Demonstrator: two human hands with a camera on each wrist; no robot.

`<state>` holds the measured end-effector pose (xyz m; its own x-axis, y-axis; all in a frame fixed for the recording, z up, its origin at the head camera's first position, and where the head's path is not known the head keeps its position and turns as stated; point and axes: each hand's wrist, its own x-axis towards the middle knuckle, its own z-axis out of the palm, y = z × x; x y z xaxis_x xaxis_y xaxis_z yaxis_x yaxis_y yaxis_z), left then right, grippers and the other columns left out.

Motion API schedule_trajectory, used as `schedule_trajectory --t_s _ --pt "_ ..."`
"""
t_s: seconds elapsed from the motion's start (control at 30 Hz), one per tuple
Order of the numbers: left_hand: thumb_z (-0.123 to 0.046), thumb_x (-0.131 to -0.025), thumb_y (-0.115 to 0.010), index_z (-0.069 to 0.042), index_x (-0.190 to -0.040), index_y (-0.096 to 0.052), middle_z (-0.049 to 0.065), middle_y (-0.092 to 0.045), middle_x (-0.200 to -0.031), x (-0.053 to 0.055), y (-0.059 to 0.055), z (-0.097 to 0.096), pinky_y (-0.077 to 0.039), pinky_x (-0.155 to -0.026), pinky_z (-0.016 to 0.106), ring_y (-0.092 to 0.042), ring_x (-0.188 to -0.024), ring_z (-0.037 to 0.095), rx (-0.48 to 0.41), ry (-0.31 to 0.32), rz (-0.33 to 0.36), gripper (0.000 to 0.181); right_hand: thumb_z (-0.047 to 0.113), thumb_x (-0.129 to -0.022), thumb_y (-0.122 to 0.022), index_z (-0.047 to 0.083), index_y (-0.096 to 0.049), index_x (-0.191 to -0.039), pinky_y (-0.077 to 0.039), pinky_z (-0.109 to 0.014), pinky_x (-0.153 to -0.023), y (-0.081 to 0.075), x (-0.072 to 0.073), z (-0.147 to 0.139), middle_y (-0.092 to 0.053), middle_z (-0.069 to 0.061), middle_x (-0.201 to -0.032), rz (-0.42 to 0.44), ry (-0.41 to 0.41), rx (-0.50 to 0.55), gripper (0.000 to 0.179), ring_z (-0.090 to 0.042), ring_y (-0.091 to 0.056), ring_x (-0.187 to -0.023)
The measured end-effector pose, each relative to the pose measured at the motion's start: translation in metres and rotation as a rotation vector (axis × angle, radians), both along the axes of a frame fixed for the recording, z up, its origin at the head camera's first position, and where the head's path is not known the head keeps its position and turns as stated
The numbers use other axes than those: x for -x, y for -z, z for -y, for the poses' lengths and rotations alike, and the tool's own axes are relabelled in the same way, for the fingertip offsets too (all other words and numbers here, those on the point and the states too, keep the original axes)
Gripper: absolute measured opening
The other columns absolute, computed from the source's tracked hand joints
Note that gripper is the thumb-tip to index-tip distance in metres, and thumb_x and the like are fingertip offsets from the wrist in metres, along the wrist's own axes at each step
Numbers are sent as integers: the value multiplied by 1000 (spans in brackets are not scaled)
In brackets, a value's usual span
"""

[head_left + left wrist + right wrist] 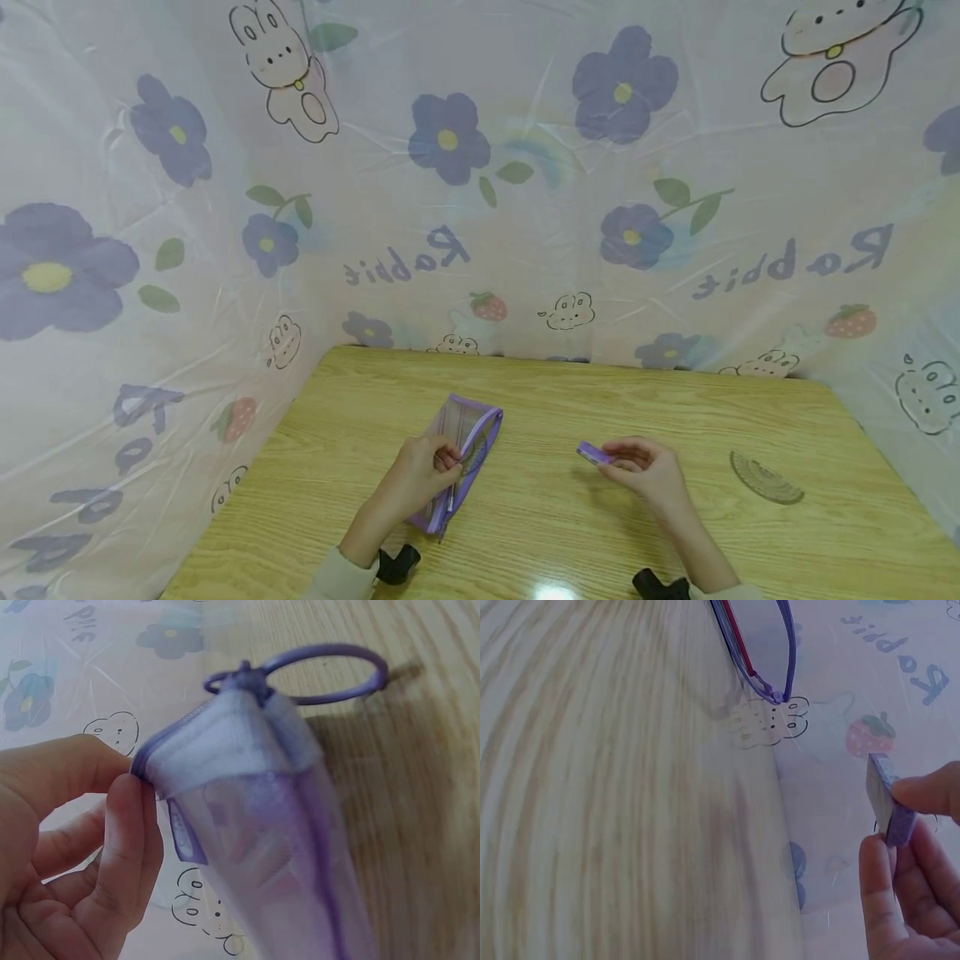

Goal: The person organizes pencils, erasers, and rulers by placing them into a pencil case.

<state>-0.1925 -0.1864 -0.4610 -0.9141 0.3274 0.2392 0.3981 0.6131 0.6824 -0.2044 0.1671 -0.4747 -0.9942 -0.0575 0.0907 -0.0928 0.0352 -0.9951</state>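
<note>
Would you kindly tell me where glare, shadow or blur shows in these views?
Head view: glare on the yellow wood-grain table at the frame's bottom, soft shadow below the bare right hand; left wrist view: purple-trimmed mesh pouch hazy; right wrist view: table grain blurred.

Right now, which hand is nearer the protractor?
Right. The right hand, pinching a small purple block, is left of the protractor, not touching it; the left hand is farther left, pinching the mesh pouch.

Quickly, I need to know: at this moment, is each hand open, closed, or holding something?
Left hand: closed, pinching the pouch by its edge.
Right hand: closed, holding a small purple block between thumb and fingers.
</note>
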Motion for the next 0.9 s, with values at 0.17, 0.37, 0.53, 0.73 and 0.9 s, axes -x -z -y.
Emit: schedule_trajectory --t_s 0.17,0.37,0.53,0.73,0.9 --pt "0 -87 -73 -5 -88 -68 -4 -64 -78 -1 -1 0 -55 -60 20 -60 -69 3 1 0 -5 7 -16 -75 -77 -20 -61 -107 -58 -23 -74 1 2 9 -68 -19 -100 19 -10 -9 36 -15 -66 -83" --pt "1 -87 -73 -5 -87 -68 -4 -63 -78 0 -1 0 -54 -60 19 -60 -68 3 5 -5 -7 8 -15 -75 -78 -19 -63 -105 -58 -24 -73 3 5 18 -69 -19 -99 20 -16 -14 34 -16 -67 -81" --pt "1 -87 -73 -5 -86 -68 -3 -64 -77 0 0 0 -54 -60 19 -60 -68 3 6 -4 -5 7 -16 -73 -78 -19 -64 -103 -58 -24 -72 4 7 23 -69 -22 -99 5 -19 -14 33 -16 -67 -80" --pt "1 -87 -72 -5 -87 -68 -4 -64 -77 0 0 0 -54 -60 20 -60 -68 3 0 -2 3 7 -18 -74 -76 -19 -63 -104 -58 -24 -73 4 9 31 -67 -26 -102 23 -45 -5 32 -17 -67 -80" --pt "0 -88 -72 -5 -87 -68 -4 -64 -78 0 0 0 -55 -60 20 -60 -68 4 -5 1 6 7 -16 -75 -78 -18 -64 -105 -58 -25 -73 5 11 37 -67 -26 -103 34 -68 4 34 -19 -67 -80"
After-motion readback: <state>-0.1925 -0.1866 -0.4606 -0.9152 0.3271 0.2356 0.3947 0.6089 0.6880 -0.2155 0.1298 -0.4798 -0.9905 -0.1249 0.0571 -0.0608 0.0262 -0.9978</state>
